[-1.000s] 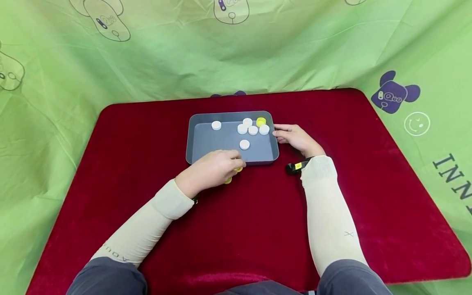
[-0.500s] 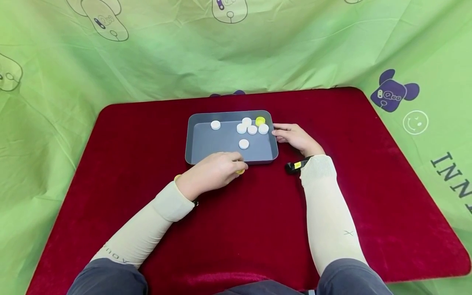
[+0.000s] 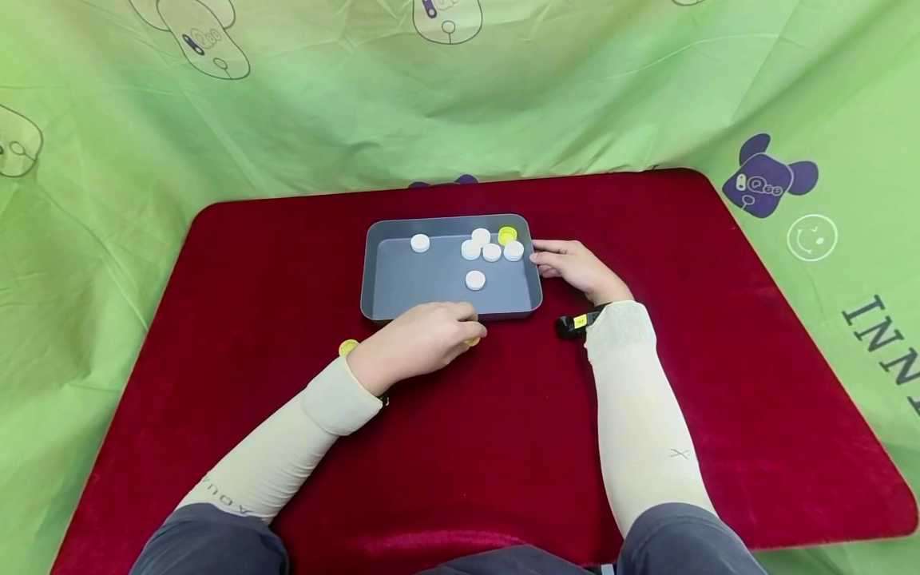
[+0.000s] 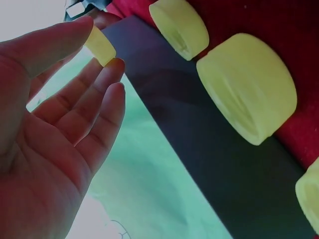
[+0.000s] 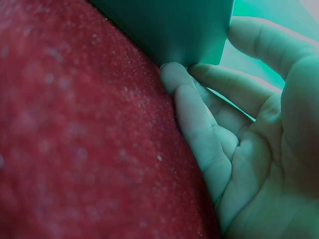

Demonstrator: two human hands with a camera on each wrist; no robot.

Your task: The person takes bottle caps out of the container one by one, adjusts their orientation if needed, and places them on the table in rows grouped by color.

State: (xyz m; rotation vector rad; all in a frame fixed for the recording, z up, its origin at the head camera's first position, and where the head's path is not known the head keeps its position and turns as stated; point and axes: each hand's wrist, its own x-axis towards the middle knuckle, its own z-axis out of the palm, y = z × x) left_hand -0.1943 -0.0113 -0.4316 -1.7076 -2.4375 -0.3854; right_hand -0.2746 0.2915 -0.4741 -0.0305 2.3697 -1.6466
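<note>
In the head view my left hand (image 3: 424, 339) is just in front of the near wall of a grey tray (image 3: 417, 291). Its thumb and fingertips pinch a yellow bottle cap (image 4: 102, 47), whose edge peeks out by the fingertips in the head view. Beyond that hand, more yellow caps (image 4: 249, 87) stand along the tray wall in the left wrist view; another yellow cap (image 3: 348, 347) lies left of the wrist. My right hand (image 3: 578, 267) touches the tray's right end with extended fingers, fingertips low at its corner in the right wrist view.
Inside the tray are several white caps (image 3: 475, 280), mostly grouped toward the right, plus a yellow cap (image 3: 507, 235) in the far right corner. Red cloth (image 3: 503, 447) covers the table, and a green printed curtain (image 3: 323, 104) hangs behind it.
My left hand has shifted slightly right and toward me, with a yellow cap at its fingertips. The yellow cap left of the wrist has come into sight. The right hand and tray stay put.
</note>
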